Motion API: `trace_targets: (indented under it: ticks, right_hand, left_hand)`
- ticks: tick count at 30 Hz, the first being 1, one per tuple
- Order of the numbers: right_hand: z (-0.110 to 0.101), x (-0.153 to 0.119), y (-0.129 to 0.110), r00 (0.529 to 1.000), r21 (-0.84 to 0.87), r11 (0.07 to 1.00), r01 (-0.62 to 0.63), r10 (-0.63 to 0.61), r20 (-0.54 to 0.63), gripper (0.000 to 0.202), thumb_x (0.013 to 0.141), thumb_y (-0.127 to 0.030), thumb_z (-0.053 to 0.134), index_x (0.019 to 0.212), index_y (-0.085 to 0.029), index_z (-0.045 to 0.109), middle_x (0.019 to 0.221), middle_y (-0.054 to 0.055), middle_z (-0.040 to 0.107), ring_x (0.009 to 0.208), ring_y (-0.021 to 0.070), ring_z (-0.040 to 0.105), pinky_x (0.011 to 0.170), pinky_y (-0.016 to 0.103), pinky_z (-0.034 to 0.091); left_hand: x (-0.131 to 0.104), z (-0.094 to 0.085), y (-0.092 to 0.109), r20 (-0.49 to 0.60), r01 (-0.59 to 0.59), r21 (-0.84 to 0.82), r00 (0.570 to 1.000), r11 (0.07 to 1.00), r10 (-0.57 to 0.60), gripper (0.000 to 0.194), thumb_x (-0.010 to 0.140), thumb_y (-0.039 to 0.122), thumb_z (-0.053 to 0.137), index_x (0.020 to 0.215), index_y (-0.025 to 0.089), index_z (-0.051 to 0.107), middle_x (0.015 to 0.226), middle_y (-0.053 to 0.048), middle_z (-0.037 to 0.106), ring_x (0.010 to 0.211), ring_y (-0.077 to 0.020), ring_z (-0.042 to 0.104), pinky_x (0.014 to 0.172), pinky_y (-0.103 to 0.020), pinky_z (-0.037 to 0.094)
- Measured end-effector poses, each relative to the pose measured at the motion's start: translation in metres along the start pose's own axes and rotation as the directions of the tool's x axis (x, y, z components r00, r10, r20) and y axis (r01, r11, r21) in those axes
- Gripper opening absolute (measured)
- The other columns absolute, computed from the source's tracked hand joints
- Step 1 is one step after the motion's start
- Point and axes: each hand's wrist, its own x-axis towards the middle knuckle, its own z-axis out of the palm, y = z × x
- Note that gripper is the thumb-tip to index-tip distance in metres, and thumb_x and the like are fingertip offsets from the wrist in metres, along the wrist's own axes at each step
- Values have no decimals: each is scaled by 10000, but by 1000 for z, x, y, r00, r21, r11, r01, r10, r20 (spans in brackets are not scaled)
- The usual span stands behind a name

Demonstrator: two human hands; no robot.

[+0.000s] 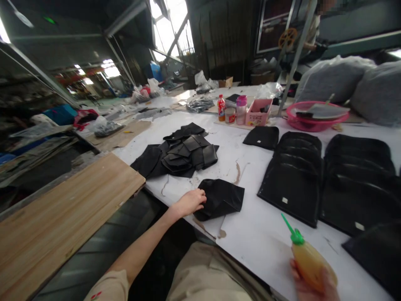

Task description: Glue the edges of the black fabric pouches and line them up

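Head view: black pieces between bottle and pink basin.

The left arm stretched forward past the left side of the trousers, bare below a short pale sleeve, its wrist nearly straight. Just beyond the trousers, the left hand was palm down, fingers curled. Well to the right of the trousers, the right hand was closed in a grip, thumb opposite the fingers.

Creased black piece on table, green-tipped amber bottle tilted in right hand
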Motion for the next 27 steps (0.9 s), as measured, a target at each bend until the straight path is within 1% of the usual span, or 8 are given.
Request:
trace_targets:
  ticks: [1, 5, 9, 13, 17, 21, 24, 27]
  right_hand:
    - [5, -9, -3, 999, 29, 999, -35, 36, -26, 376, 717, -545, 878, 997, -313, 784, 1008, 61, 778, 725, 217, 744, 557, 270, 648]
    - [26, -24, -11, 999, 75, 997, -9, 12, -35, 458, 677, -546, 920, 995, -252, 772, 946, 24, 763, 680, 174, 715, 517, 224, 599]
    - [30, -26, -11, 1000, 54, 998, 28, -29, 11, 432, 763, -544, 867, 1042, -232, 760, 954, 37, 765, 689, 178, 707, 533, 241, 586]
    - [29, -28, -10, 999, 48, 998, 40, -42, 30, 483, 753, -549, 872, 1067, -201, 756, 936, 59, 760, 679, 177, 691, 529, 236, 567]
    - [29, -29, -10, 998, 51, 998, 48, -50, 27, 474, 770, -550, 857, 1073, -202, 751, 929, 62, 755, 686, 181, 685, 528, 237, 557]
    - [29, -28, -8, 997, 66, 995, 70, -72, 26, 496, 772, -564, 852, 1088, -197, 745, 958, 74, 756, 696, 189, 678, 524, 251, 553]
    - [28, -27, -6, 996, 84, 993, 79, -81, 23, 500, 789, -571, 844, 1098, -191, 739, 953, 76, 751, 706, 189, 678, 530, 253, 556]
    - [26, -27, -4, 997, 99, 992, 73, -75, 19, 510, 775, -561, 866, 1093, -183, 737, 948, 77, 753, 708, 192, 689, 536, 253, 568]
  left_hand:
    - [2, 2, 1, -6, 14, 24, 1000, 1000, -14, 66, 899, 106, 733, 892, 169, 714, 1072, -82, 701, 983, -224, 691, 844, -304, 532]
    - [2, 0, 9, -29, -20, 17, 999, 1000, 20, 106, 962, 102, 661, 881, 171, 663, 932, -42, 679, 819, -187, 669, 715, -273, 476]
    - [-9, -33, 22, -206, -148, -2, 968, 989, 144, 155, 1037, 238, 620, 892, 190, 647, 860, -13, 659, 768, -168, 628, 699, -277, 445]
    - [0, -84, 40, -452, -195, 146, 859, 970, 241, 294, 1080, 327, 537, 853, 190, 663, 887, -46, 625, 858, -190, 591, 744, -300, 451]
    - [47, -113, 46, -656, -129, 272, 700, 953, 282, 391, 1087, 410, 522, 798, 196, 675, 833, -40, 594, 862, -195, 570, 761, -315, 427]
    - [109, -101, 41, -702, -264, 127, 658, 956, 275, 399, 1103, 443, 486, 868, 189, 685, 769, -4, 620, 731, -137, 597, 689, -261, 393]
    - [147, -73, 39, -754, -360, -186, 649, 914, 102, 382, 1082, 482, 515, 907, 185, 680, 745, 10, 648, 639, -112, 587, 653, -235, 402]
    - [169, -44, 34, -734, -440, -473, 676, 763, -64, 345, 1069, 470, 504, 1025, 183, 689, 877, -29, 717, 728, -139, 653, 716, -241, 487]
